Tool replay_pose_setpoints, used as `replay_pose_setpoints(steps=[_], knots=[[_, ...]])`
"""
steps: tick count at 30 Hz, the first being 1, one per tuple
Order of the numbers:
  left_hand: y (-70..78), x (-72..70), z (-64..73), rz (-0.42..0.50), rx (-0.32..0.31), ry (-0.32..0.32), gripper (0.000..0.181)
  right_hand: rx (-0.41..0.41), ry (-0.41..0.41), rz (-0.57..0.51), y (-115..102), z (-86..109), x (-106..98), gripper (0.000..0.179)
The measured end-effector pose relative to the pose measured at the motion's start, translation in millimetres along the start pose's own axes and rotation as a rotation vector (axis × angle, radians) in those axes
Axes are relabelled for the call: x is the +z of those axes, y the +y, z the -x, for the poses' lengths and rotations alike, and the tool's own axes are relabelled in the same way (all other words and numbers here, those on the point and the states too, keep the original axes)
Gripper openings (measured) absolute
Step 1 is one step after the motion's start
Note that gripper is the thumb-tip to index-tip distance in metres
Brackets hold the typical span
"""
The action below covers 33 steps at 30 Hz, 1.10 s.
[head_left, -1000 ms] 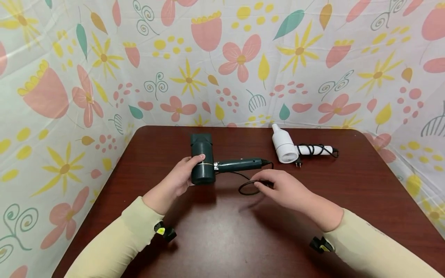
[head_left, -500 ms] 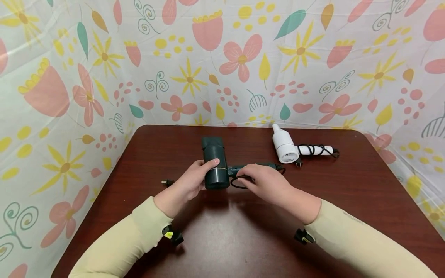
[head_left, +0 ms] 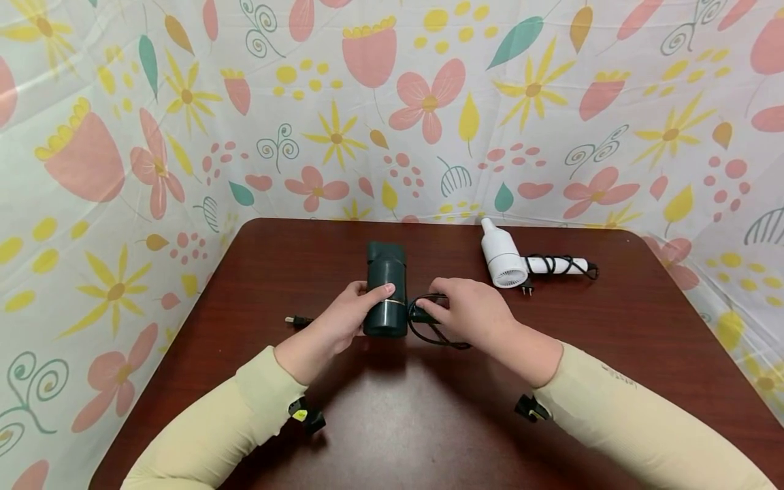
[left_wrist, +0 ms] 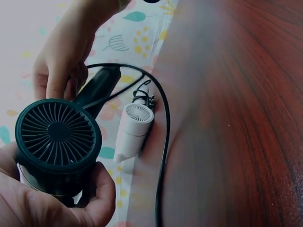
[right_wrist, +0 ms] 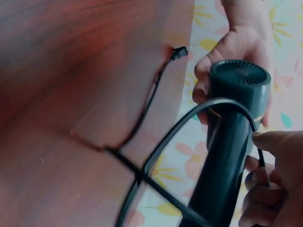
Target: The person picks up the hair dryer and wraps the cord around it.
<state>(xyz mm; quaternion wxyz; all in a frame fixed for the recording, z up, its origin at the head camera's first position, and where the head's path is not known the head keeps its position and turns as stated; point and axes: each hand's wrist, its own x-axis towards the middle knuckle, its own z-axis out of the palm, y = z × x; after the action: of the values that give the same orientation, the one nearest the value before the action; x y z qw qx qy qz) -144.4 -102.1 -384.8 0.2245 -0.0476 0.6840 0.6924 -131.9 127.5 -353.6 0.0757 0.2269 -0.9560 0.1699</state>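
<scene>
My left hand (head_left: pixel 344 314) grips the barrel of a dark green hair dryer (head_left: pixel 386 275), thumb across its near side. The dryer's vented round end shows in the left wrist view, above the curled fingers. Its handle (right_wrist: pixel 218 165) extends to the right and is mostly hidden behind my right hand (head_left: pixel 474 309) in the head view. Between thumb and fingers, that right hand pinches the black power cord (right_wrist: pixel 227 101), which loops over the handle close to the barrel. The cord's plug (head_left: pixel 299 321) lies on the table left of the left hand.
A white hair dryer (head_left: pixel 503 258), cord wound around its handle, lies at the back right of the dark red-brown table (head_left: pixel 380 422). A flower-patterned cloth (head_left: pixel 422 163) hangs behind and beside the table.
The green dryer has moved right, and its plug has come into view at the left. My right hand has brought the cord left, up to the handle beside the barrel.
</scene>
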Motion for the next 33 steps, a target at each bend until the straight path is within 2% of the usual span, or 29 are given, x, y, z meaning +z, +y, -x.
replay_pose_setpoints(steps=[5,10,15,18,22,24,29,33], knots=[[0.9,1.0,0.6,-0.049,0.000,-0.004,0.077,0.095,-0.076,0.056,3.6,-4.9,-7.5,0.037],[4.3,0.0,2.3,-0.093,0.026,0.013,0.076,0.132,-0.114,0.091,10.1,-8.3,-10.0,0.045],[6.3,-3.1,0.6,-0.106,0.059,0.023,0.076,0.082,-0.107,0.050,16.4,-9.0,-11.8,0.028],[7.2,-5.8,-0.3,-0.102,0.084,0.041,0.073,0.102,-0.110,0.046,21.7,-10.8,-13.6,0.024],[9.1,-9.2,0.4,-0.098,0.104,0.074,0.070,0.194,-0.129,0.064,28.0,-15.0,-16.1,0.039],[9.9,-10.3,1.0,-0.099,0.102,0.076,0.070,0.210,-0.146,0.065,30.6,-16.6,-16.8,0.045],[11.4,-13.3,1.5,-0.090,0.103,0.061,0.068,0.158,-0.171,0.003,37.5,-17.1,-18.8,0.036],[12.0,-18.6,1.9,-0.076,0.096,0.081,0.066,0.106,-0.194,-0.078,43.2,-15.3,-23.0,0.026]])
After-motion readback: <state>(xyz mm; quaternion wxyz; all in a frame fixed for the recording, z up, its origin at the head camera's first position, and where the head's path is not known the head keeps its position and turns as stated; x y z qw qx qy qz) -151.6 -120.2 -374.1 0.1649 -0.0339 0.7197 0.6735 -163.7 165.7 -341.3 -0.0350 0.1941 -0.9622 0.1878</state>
